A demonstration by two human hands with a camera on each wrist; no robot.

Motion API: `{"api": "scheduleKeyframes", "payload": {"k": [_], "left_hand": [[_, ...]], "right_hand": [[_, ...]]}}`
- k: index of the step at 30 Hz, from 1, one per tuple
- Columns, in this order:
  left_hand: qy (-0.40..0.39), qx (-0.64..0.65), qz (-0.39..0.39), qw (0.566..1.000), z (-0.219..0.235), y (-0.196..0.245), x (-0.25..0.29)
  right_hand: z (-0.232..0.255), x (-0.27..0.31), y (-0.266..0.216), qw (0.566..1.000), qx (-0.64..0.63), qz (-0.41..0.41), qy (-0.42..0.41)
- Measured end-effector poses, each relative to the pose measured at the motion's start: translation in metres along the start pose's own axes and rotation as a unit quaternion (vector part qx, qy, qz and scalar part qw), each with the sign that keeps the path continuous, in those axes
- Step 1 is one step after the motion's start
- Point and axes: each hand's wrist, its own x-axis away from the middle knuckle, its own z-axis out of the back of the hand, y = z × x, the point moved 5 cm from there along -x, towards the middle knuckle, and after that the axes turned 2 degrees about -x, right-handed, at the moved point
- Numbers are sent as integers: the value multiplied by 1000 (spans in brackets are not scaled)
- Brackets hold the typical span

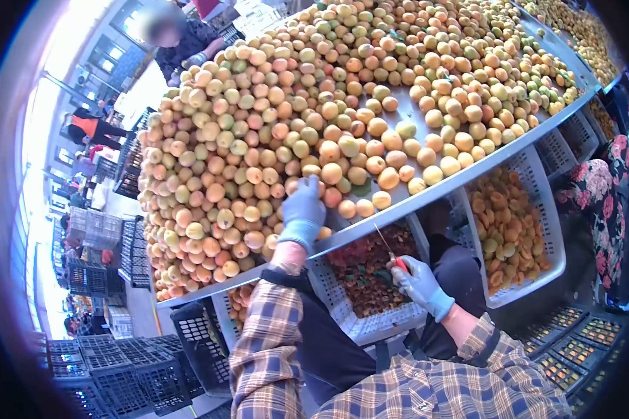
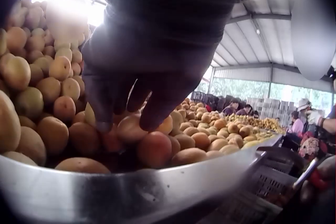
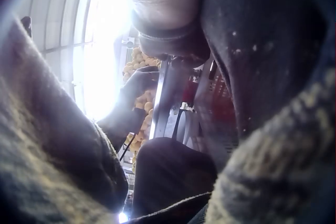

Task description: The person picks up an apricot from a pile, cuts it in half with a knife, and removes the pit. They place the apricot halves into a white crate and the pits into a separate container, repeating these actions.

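Observation:
My gloved left hand (image 1: 304,209) reaches over the table's near rim (image 1: 370,222) into the heap of orange-yellow fruit (image 1: 258,140). In the left wrist view its fingers (image 2: 152,113) point down onto several fruits (image 2: 155,149) just behind the metal rim (image 2: 157,190); whether one is gripped is hard to tell. My gloved right hand (image 1: 423,285) holds a knife by its red handle (image 1: 399,264), the thin blade pointing up and left toward the rim, above a crate of dark scraps (image 1: 370,279). In the right wrist view the hand is dark and the knife is unclear.
A white crate of opened fruit (image 1: 507,230) stands at right, beside a person in flowered clothing (image 1: 601,202). Dark trays of fruit pieces (image 1: 566,335) lie at lower right. Stacked black crates (image 1: 126,370) are at lower left. Another person (image 1: 182,49) is across the table.

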Motion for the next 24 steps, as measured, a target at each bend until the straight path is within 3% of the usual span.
{"api": "scheduleKeyframes", "payload": {"k": [1, 3, 4, 6, 8, 9, 10, 11, 12, 14, 16, 18, 20, 21, 23, 24], "left_hand": [[19, -25, -5, 999, -7, 0, 0], [-46, 12, 36, 998, -5, -5, 0], [-29, 32, 39, 998, -1, -6, 1], [44, 121, 34, 991, 14, -7, 3], [18, 316, 105, 943, 15, -14, 9], [27, 464, 96, 880, 16, -12, 20], [-22, 667, 133, 733, 22, 1, 37], [-57, 768, 144, 621, 32, 20, 56], [-104, 828, 124, 536, 45, 40, 77], [-85, 756, -69, 645, -29, 15, 135], [-134, 891, 123, 416, 33, 57, 140], [-142, 906, 164, 364, 32, 58, 166], [-120, 909, 169, 361, -1, 51, 186], [-107, 904, 168, 379, 5, 53, 192], [-104, 909, 152, 374, 2, 47, 205], [-110, 913, 150, 362, 0, 53, 218]], "right_hand": [[4, -1, 3, 1000, 14, 5, 5], [4, -6, 7, 1000, 29, 1, 3], [2, -5, 7, 999, 31, -12, 5], [-2, -4, 0, 999, 35, -6, 7], [-1, -3, 4, 996, 86, -11, -1], [0, -5, 7, 997, 72, -3, -6], [1, -5, 7, 996, 81, 18, -13], [1, -3, 1, 993, 101, 64, -8], [1, -3, 6, 995, 85, 43, -20], [-9, 8, 0, 993, 113, 10, -36], [-10, 2, 10, 993, 99, -21, -56], [-8, -8, 20, 991, 116, 37, -50], [-8, -2, 10, 993, 112, 29, -16], [-14, 1, -1, 992, 115, 40, -20], [-6, 24, -4, 995, 97, 12, -7], [-11, 42, -11, 996, 81, 44, -16]]}}
